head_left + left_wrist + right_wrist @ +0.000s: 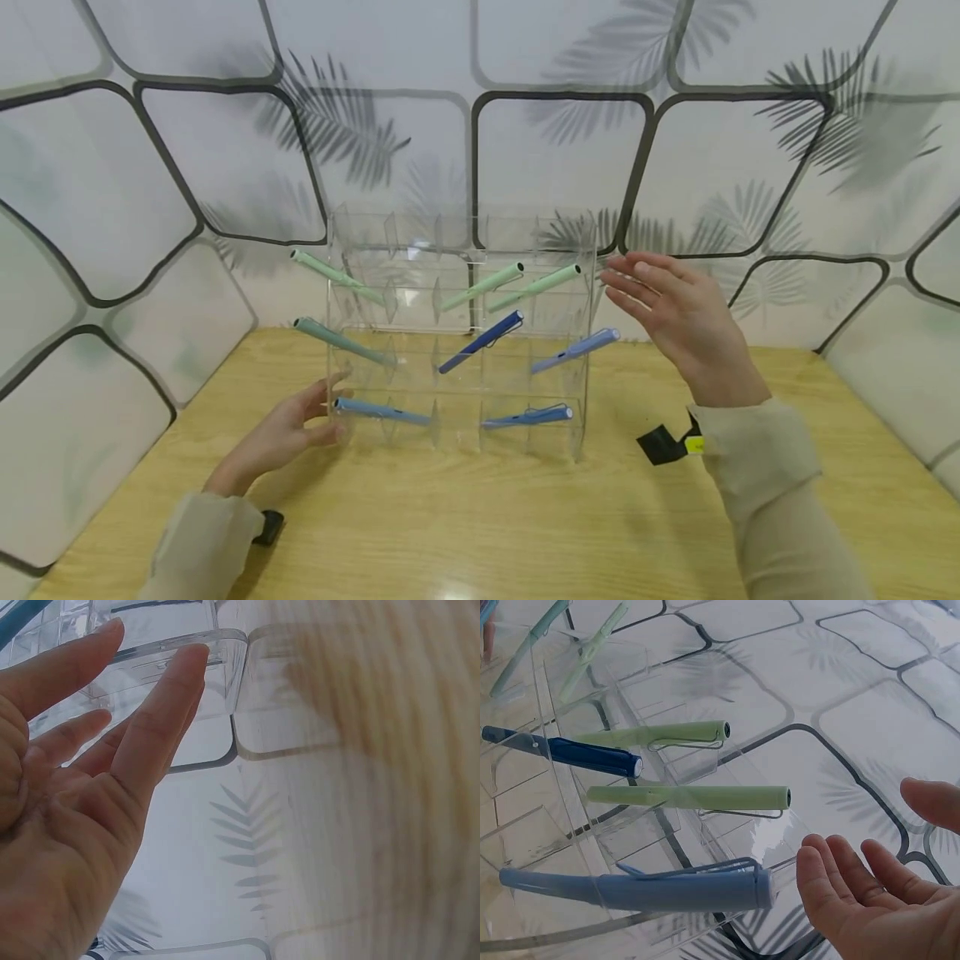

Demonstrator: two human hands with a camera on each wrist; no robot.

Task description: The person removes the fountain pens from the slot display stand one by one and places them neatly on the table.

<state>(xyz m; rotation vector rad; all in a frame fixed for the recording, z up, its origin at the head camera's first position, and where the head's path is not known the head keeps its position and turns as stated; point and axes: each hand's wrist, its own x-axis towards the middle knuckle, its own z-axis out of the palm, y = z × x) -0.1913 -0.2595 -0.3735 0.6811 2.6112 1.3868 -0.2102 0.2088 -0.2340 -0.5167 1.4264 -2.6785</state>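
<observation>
A clear tiered rack [459, 392] stands on the table with several pens lying across its dividers. Light green pens [483, 286] occupy an upper tier, one tilted at the left. Below them lie a grey-green pen [341, 340], a dark blue pen [480, 342] and a periwinkle pen [576, 350]. Two blue pens [382, 411] are on the bottom tier. My left hand [288, 433] is at the rack's lower left side, fingers loosely extended; contact is unclear. Beside the upper right side, my right hand [678, 312] holds nothing, its fingers relaxed near the periwinkle pen [645, 889].
The wooden table [450, 517] extends in front of the rack and to both sides. Behind it stands a pale patterned backdrop [555, 158] with dark outlines and leaf prints. A black strap [662, 446] hangs at my right sleeve.
</observation>
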